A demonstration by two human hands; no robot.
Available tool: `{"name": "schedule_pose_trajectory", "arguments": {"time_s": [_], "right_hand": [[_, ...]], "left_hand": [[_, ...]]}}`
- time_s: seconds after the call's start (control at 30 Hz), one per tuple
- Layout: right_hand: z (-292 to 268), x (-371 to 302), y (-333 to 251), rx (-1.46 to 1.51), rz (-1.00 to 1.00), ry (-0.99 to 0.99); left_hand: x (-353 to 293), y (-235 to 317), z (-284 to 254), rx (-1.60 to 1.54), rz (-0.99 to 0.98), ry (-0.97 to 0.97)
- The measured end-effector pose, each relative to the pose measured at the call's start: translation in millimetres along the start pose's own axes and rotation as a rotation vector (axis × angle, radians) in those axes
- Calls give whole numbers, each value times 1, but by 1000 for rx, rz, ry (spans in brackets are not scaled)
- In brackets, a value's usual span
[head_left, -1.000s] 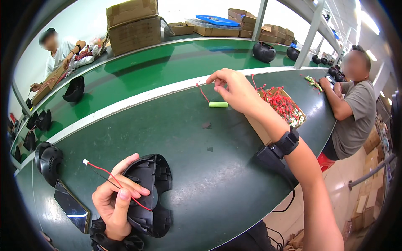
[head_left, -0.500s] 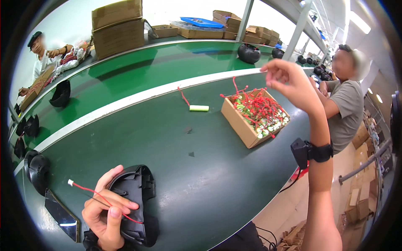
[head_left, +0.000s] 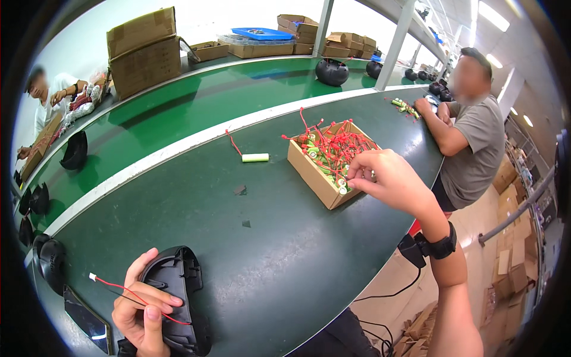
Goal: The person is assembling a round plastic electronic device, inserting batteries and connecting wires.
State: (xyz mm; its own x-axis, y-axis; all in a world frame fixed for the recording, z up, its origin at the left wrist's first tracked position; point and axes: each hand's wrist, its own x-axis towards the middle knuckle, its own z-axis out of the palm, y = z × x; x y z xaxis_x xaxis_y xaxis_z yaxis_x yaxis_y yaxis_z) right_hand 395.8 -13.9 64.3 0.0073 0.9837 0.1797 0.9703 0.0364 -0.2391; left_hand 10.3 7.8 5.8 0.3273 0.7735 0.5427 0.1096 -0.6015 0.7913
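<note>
Black plastic housing (head_left: 165,275) is held in the left hand (head_left: 146,306), fingers gripping its edge, red and black wires (head_left: 110,283) crossing them. The right hand (head_left: 389,180) is at the right side of an open cardboard box (head_left: 308,176) containing green cells (head_left: 342,190) with red leads; its fingers bend inward; whether they pinch a cell cannot be determined. One separate green cell (head_left: 256,157) lies on the surface (head_left: 267,250), left of the box.

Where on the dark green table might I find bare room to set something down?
Between the black shell in the left hand and the cardboard box; also between that shell and the white rail. Crowded: inside the box, with the right hand at its wired cells.
</note>
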Motion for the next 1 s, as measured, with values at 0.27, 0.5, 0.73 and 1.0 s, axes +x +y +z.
{"name": "schedule_pose_trajectory", "arguments": {"time_s": [0.27, 0.5, 0.73, 1.0], "right_hand": [[4, 5, -1, 59, -80, 144], [26, 9, -14, -205, -24, 171], [20, 18, -6, 363, 143, 89], [-25, 21, -2, 999, -6, 171]], "left_hand": [[-1, -5, -8, -5, 24, -63], [3, -9, 2, -25, 27, -38], [-1, -1, -2, -9, 14, -8], [-1, -2, -1, -11, 10, -10]]}}
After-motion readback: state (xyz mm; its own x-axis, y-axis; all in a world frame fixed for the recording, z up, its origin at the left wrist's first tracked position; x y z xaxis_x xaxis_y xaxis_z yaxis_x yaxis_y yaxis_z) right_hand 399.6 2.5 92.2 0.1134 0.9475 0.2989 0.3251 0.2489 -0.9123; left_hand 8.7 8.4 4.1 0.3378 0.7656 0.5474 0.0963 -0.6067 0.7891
